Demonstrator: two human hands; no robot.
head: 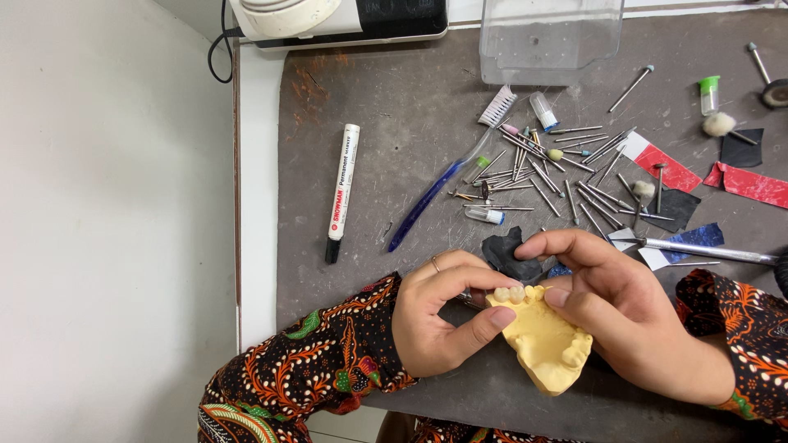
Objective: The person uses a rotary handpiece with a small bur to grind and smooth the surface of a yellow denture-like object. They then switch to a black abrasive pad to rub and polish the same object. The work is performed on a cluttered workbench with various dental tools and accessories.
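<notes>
A pale yellow plaster dental cast (544, 340) lies tilted just below the black rubber scrap (509, 253). Off-white tooth crowns (510, 293) sit on its upper edge.

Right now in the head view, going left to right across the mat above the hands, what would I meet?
White marker pen → blue-handled toothbrush → heap of metal burs → red paper strips → small green-capped vial. Nearer, both hands hold the yellow dental cast.

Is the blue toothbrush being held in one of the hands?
No, the blue toothbrush lies untouched on the mat, while both hands hold the yellow dental cast.
</notes>
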